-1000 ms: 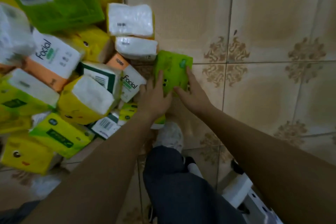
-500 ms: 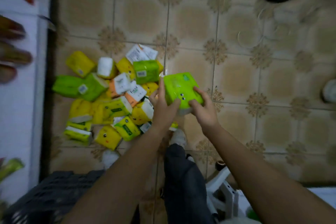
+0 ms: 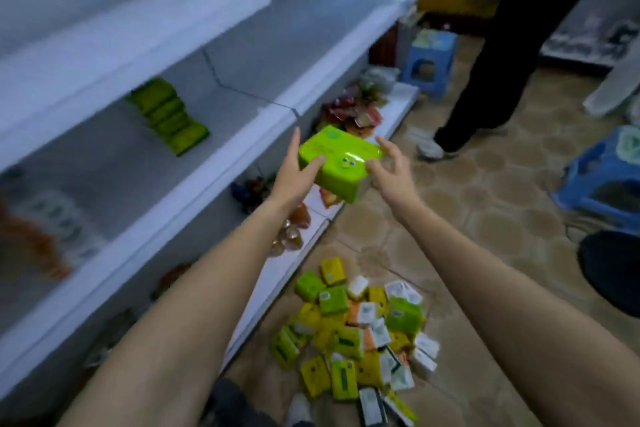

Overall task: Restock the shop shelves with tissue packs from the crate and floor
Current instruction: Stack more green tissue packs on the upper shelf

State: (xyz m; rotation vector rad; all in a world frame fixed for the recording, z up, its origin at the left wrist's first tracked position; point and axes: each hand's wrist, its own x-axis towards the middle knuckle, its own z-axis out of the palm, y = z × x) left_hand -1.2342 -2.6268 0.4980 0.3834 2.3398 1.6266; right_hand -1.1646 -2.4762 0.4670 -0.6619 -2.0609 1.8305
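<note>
Both hands held one green tissue pack (image 3: 341, 163) up in the air, just off the front edge of the middle shelf (image 3: 114, 191) and over the front edge of the bottom shelf (image 3: 398, 104). The left hand (image 3: 294, 177) gripped the pack's left end, thumb laid on its glossy top face and forefinger pointing straight up beside it. The right hand (image 3: 391, 173) grasped the right end with curled fingers. The pack was tilted, its cartoon eyes turned towards the camera. Further back on the middle shelf a row of green packs (image 3: 169, 114) leaned against each other, blurred. Snack packets (image 3: 349, 111) in red and other colours lay along the bottom shelf. Down on the tiled floor (image 3: 467, 218), close to the bottom shelf's front edge, sat a loose pile of tissue packs (image 3: 356, 333) in green, yellow, orange and white. A second person (image 3: 491, 73) in dark trousers and pale shoes stood beyond the far end of the shelves, near a blue stool (image 3: 429, 61). A second blue stool (image 3: 602, 180) stood at the right, with a dark round object (image 3: 616, 270) on the floor just in front of it.
</note>
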